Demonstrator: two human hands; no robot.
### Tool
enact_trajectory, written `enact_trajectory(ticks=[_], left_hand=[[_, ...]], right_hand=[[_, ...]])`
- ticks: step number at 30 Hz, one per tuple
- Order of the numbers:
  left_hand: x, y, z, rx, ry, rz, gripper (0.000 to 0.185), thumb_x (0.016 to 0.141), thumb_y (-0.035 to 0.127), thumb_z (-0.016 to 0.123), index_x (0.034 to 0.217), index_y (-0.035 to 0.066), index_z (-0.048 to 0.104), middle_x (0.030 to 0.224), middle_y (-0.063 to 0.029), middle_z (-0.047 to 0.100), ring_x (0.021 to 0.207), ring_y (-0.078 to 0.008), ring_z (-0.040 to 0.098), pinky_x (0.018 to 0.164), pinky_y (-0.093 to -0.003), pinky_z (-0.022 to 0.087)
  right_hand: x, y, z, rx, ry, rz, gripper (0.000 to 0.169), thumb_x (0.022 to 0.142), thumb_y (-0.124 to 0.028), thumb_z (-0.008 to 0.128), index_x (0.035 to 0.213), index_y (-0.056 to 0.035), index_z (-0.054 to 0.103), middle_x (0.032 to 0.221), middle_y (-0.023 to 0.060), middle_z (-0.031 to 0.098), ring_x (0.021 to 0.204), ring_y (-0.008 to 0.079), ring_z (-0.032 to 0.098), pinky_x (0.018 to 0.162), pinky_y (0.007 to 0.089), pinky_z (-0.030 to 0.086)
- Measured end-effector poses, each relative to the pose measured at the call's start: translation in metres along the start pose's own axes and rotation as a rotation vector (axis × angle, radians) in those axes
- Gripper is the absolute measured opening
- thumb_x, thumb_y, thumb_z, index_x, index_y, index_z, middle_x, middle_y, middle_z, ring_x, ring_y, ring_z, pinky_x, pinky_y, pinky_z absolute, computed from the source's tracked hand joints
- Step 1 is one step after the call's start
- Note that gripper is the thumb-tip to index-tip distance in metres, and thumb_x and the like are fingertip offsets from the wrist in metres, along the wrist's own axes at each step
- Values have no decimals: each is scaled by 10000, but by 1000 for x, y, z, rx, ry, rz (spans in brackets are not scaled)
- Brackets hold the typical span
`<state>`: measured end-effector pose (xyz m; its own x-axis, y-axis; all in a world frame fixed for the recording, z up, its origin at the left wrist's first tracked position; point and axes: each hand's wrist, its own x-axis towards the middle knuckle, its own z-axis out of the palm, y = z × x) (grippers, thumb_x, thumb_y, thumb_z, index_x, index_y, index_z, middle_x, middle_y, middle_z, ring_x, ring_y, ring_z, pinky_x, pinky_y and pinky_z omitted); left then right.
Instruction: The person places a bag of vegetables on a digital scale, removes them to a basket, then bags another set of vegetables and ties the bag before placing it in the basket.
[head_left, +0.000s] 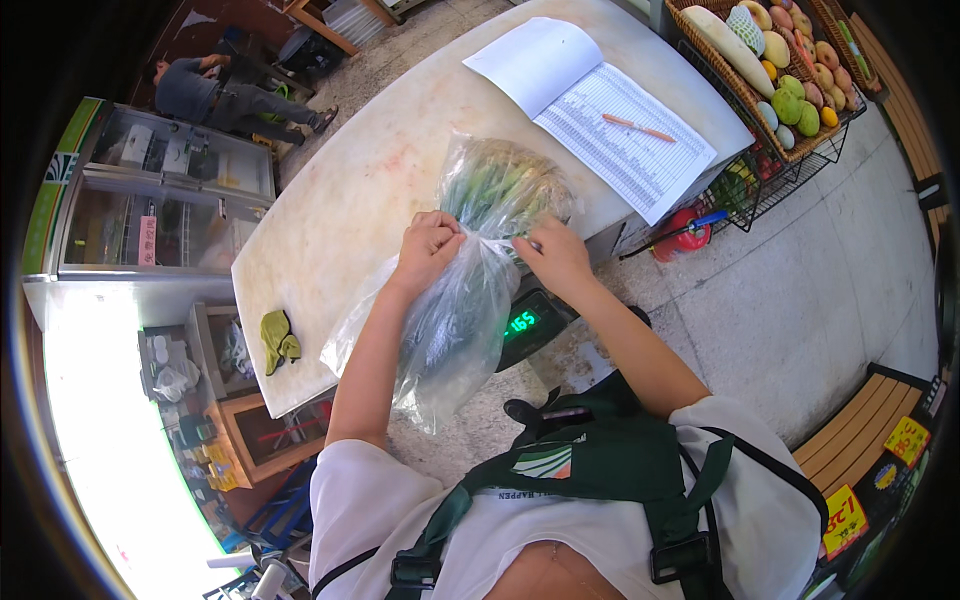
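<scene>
A clear plastic bag (457, 330) holds a bunch of leafy green vegetables with pale root ends (517, 176). Its gathered neck lies between my hands, over the counter's near edge. My left hand (431, 251) pinches the gathered plastic from the left. On the right, my right hand (555, 255) grips the same twisted part, its fingertips partly hidden. The loose end of the bag hangs down toward me, in front of a scale display (521, 324) with lit green digits.
The pale stone counter (337, 217) bears an open printed ledger (622, 135) with an orange pen (637, 127) and a green cloth (279, 341). Fruit baskets (787, 82) stand at the upper right, a glass-doored fridge (165, 195) at the left. A person (217, 97) bends over farther back.
</scene>
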<state>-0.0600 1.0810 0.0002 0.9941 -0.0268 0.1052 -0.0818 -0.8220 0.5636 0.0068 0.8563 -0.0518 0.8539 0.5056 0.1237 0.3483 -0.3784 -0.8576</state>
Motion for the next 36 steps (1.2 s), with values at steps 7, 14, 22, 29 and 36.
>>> enact_trajectory(ticks=[7,14,22,29,36], left_hand=[[6,4,-2,-517,-20,-334,173,795,68,626,649,-16,585,915,-49,583,889,-154,508,787,-273,398],[7,27,2,-282,120,-233,155,777,115,644,662,15,617,946,-56,590,870,-184,530,790,-301,401],[26,76,-9,438,64,144,182,795,127,625,658,37,545,893,-69,586,794,-274,537,735,-360,393],[17,90,0,104,-9,20,164,838,112,604,700,27,580,744,-87,539,679,-245,523,635,-319,396],[37,64,-12,-289,-38,-207,235,873,126,602,682,2,544,665,-15,450,631,-97,428,588,-249,359]], right_hand=[[-4,13,1,250,80,87,238,757,-154,676,634,12,557,632,95,504,582,211,542,562,341,427],[24,-29,-2,423,64,290,178,722,-96,653,813,22,556,746,184,613,674,296,633,640,383,490],[16,-51,-49,238,-595,459,176,849,-158,590,866,16,573,697,124,603,623,207,615,563,319,482],[26,-28,24,1190,-246,452,154,925,-153,510,939,-31,603,626,-7,529,514,69,482,464,223,403],[25,-33,25,886,-290,105,185,910,-167,557,944,12,592,906,73,495,578,127,562,538,267,480]])
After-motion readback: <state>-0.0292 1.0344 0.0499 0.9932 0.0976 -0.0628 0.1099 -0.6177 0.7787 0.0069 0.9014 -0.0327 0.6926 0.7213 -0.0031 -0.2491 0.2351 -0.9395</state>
